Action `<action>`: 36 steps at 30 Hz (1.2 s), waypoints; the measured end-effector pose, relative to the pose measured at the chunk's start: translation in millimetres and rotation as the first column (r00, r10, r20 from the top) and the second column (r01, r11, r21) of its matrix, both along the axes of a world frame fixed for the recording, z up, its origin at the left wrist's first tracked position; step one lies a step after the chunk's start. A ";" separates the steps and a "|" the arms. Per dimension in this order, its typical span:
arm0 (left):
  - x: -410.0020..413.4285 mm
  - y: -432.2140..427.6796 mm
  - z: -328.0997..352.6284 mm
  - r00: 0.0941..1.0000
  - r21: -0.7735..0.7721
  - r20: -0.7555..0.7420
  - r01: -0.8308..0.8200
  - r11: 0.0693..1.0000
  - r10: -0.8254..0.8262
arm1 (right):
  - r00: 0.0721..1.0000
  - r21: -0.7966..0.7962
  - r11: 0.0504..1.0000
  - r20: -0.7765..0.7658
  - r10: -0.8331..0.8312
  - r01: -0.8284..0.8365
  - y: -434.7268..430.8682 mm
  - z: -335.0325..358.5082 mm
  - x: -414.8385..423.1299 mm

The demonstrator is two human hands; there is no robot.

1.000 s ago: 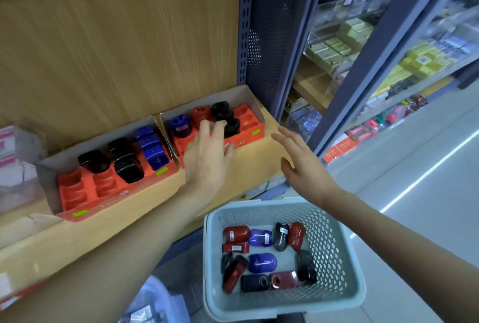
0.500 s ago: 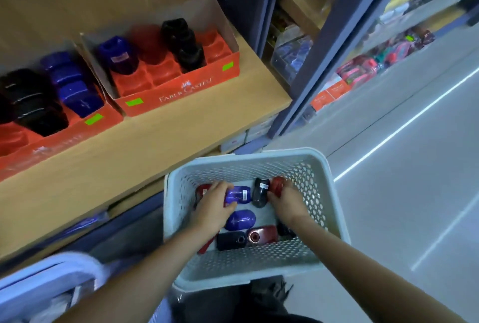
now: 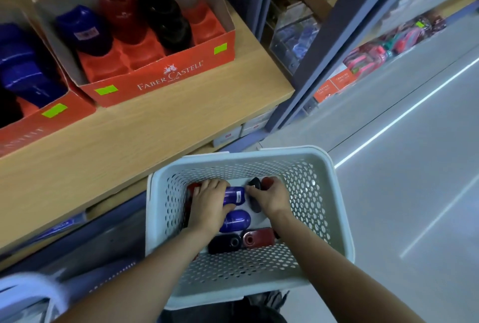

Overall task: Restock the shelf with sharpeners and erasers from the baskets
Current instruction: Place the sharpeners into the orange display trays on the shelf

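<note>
A pale perforated basket (image 3: pixel 334 193) sits below the wooden shelf (image 3: pixel 160 128) and holds several sharpeners in blue, black and red. Both hands are inside it. My left hand (image 3: pixel 208 206) curls round a blue sharpener (image 3: pixel 235 195). My right hand (image 3: pixel 272 197) closes its fingers on a black sharpener (image 3: pixel 255 199), with a red one partly hidden under it. On the shelf an orange display box (image 3: pixel 166 76) holds blue, red and black sharpeners beside bare slots. A second orange box (image 3: pixel 39 117) stands to its left.
A dark blue shelf upright (image 3: pixel 321 45) rises right of the shelf, with more stocked shelves behind it. Grey aisle floor (image 3: pixel 401 167) lies to the right. Another basket's white rim (image 3: pixel 28 286) shows at the lower left.
Both hands came down from the shelf into the basket and closed on sharpeners. The view tilted down towards the basket.
</note>
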State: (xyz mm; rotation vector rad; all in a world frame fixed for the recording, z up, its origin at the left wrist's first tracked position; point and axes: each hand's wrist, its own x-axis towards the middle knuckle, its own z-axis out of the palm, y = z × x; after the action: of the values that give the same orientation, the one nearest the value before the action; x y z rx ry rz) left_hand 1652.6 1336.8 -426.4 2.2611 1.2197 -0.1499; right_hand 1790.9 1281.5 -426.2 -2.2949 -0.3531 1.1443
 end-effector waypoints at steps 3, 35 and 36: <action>-4.1 -1.7 10.3 0.959 -0.153 0.146 -0.221 0.963 0.244 | 0.994 0.147 0.988 -0.106 -0.031 0.047 -7.3 19.2 -1.6; -143.4 14.7 283.4 0.281 -0.712 0.612 -0.211 0.670 0.739 | 0.847 0.633 0.746 -0.267 0.461 -0.206 62.9 323.7 -119.0; -148.4 17.2 285.3 0.302 -0.694 0.617 -0.228 0.683 0.727 | 0.846 0.640 0.734 -0.244 0.474 -0.227 64.6 326.4 -120.1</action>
State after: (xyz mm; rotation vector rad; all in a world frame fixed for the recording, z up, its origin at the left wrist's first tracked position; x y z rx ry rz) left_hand 1504.3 1354.0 -141.2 1.0464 1.0300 0.8001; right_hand 1670.8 1346.1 -99.8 -1.4323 -0.8889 1.4034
